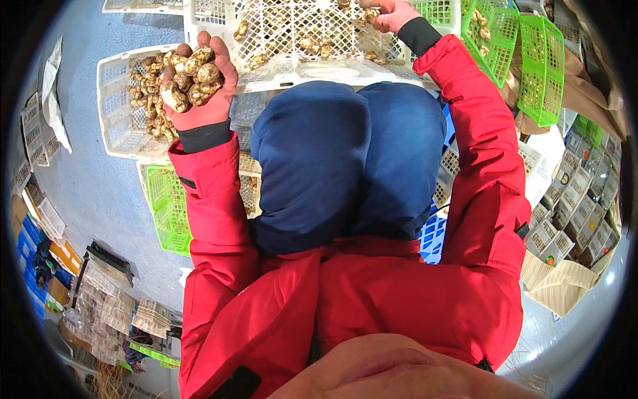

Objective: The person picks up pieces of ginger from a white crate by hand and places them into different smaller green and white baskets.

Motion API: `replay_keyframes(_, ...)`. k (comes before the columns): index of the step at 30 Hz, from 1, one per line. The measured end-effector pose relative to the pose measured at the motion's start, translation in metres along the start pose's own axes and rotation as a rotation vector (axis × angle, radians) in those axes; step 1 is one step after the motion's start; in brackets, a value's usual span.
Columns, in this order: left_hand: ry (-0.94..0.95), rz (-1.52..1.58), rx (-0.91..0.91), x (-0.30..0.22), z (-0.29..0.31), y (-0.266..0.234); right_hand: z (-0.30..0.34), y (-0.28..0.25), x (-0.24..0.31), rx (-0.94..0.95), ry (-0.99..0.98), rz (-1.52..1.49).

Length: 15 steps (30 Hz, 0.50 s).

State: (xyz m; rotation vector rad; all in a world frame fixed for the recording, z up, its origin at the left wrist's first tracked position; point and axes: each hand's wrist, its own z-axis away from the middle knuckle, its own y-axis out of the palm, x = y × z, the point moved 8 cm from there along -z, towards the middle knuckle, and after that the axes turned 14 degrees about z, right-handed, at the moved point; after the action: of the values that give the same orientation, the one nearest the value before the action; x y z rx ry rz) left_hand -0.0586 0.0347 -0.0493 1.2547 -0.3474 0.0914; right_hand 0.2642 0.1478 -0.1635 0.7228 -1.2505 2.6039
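My left hand (211, 100) is cupped palm up around several knobbly brown-and-cream pieces (193, 76) that look like mushrooms. It is above the right side of a white crate (111, 100) that holds more of them. At the top, my right hand (392, 14) pinches one such piece (370, 14) between thumb and fingers. That hand is over a wide white lattice crate (286, 40) in front of my knees, where several more pieces (309, 45) lie scattered.
Green baskets (541, 73) with some pieces stand at the upper right. Below the left crate sits another green basket (169, 206). Stacked packed trays (571, 193) are on the right, piled trays (103, 292) at lower left. A white sheet (53, 93) lies on the blue-grey floor.
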Motion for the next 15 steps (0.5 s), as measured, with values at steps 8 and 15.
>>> replay_keyframes(8,0.073,-0.015,-0.003,-0.01,0.004,-0.001,-0.001,0.037,0.001,0.218,0.077,0.233)
replay_keyframes(15,0.074,0.025,0.044,-0.02,0.006,-0.005,-0.049,-0.008,0.005,-0.168,0.084,-0.132)
